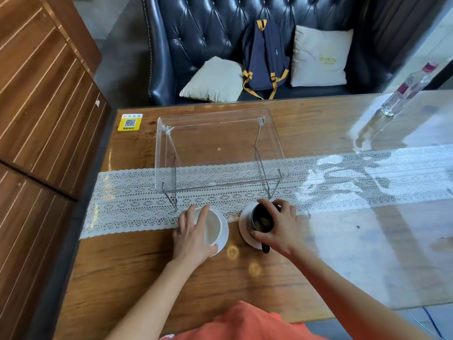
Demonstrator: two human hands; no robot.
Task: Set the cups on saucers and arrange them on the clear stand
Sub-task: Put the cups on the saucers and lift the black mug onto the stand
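The wooden bench (152, 261) carries everything, with a lace runner (137, 204) across it, and the clear stand (220, 148) on that runner serves as the landmark. Its top is bare: nothing is on it yet. Just in front of the stand, toward the person, sit two white saucers side by side, close but apart. The left saucer (224, 231) holds a white cup (213, 228); the right saucer (245, 228) holds a black cup (262, 218), its handle pointing away from the stand. The left hand (191, 238) has its grip wrapped around the white cup, and the right hand (282, 227) grips the black cup from above, fingers spread over its rim. So the cups look seated on their saucers, and the step in hand seems to be finishing that pairing. The next move likely calls for taking each saucer by its edge and lifting the set level onto the stand's top, so the cups don't slide.
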